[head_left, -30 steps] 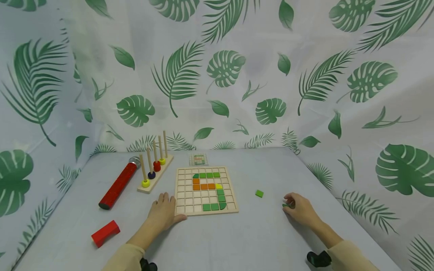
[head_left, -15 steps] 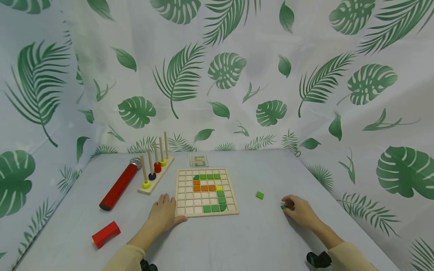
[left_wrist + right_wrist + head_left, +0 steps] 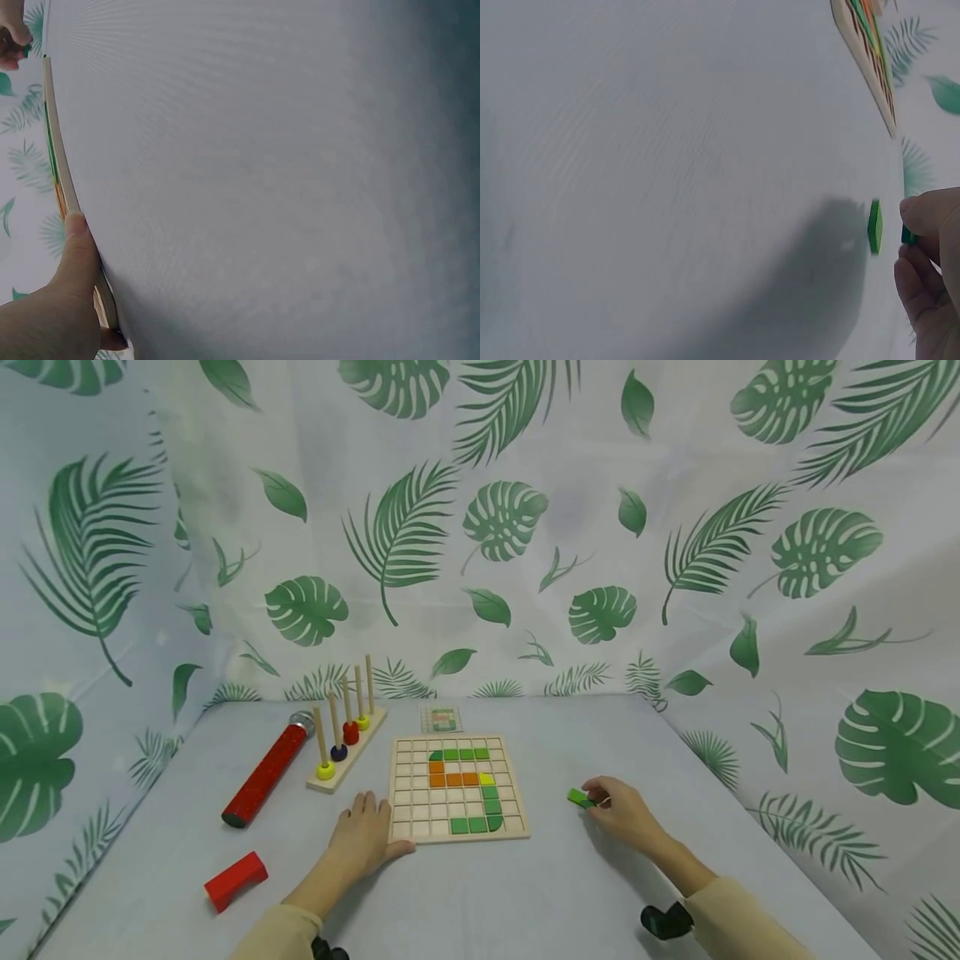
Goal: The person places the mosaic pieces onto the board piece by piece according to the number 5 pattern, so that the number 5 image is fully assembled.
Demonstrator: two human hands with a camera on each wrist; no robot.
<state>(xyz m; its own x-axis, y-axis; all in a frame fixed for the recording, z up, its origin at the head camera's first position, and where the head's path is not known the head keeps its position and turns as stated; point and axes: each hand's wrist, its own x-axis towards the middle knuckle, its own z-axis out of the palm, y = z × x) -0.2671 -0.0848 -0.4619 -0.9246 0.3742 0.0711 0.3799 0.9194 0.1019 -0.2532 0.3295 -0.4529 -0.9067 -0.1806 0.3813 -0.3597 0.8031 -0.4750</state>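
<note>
My left hand (image 3: 363, 838) lies at the near left corner of a wooden grid board (image 3: 420, 805), fingers stretched along its left side and thumb at the front edge. Green, orange and yellow tiles on the board form an S-like shape. In the right wrist view my right hand (image 3: 937, 247) pinches a dark green tile (image 3: 907, 235) between thumb and fingers, raised off the table. A lighter green square tile (image 3: 577, 796) lies on the table just left of those fingertips, right of the board. The fingers hide most of the held tile.
Behind the board lies a small pattern card (image 3: 442, 719). To the left stand a peg rack (image 3: 333, 777) with coloured beads, a red microphone (image 3: 266, 775) and a red arch-shaped block (image 3: 236, 881). Leaf-printed cloth (image 3: 525, 635) walls the table at the back and sides.
My right hand has moved left with the dark green tile, up to the lighter green tile on the table. The left hand stays at the board's corner.
</note>
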